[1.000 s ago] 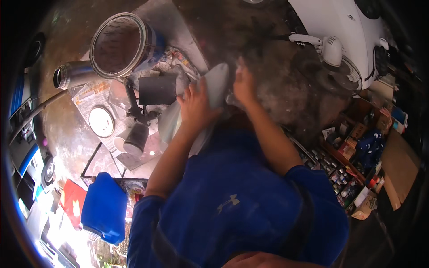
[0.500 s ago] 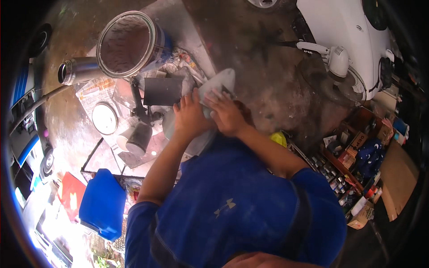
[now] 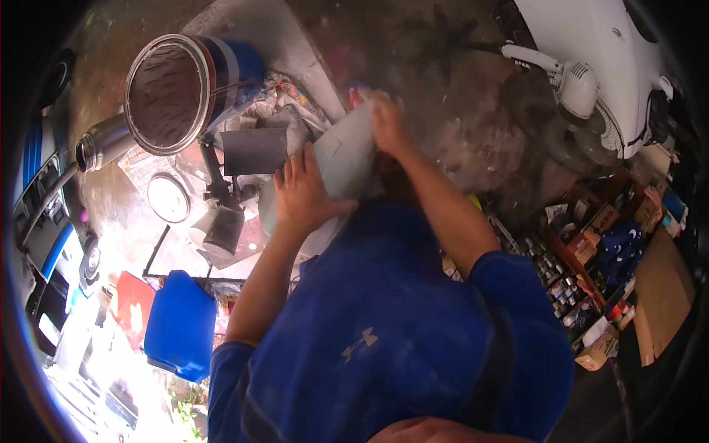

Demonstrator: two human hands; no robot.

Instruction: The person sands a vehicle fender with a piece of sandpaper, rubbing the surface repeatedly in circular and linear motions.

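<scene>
A pale grey-green curved panel [image 3: 343,159] lies tilted in front of my body, its narrow end pointing away from me. My left hand [image 3: 301,196] rests on its left side, fingers stretched and thumb spread apart. At the far right edge, my right hand [image 3: 388,125] holds the panel with bent fingers, partly blurred. A small blue and red patch shows beyond those fingertips; I cannot make out what it is. Just left of the panel lies a dark grey rectangular sheet [image 3: 255,151], like sandpaper. Beside it is what looks like a spray gun [image 3: 214,173] with a grey cup [image 3: 224,229].
A large blue paint bucket [image 3: 229,81] tilts at the far left, near a metal cylinder [image 3: 107,142] and a round white lid [image 3: 168,198]. A blue jerrycan [image 3: 181,325] stands nearer. To the right are a white fan [image 3: 577,88], a crate of small items [image 3: 569,251] and cardboard [image 3: 665,295].
My right hand has moved from lying flat on the panel to its far right edge. The panel has turned and shows more surface. My left hand has shifted slightly nearer me.
</scene>
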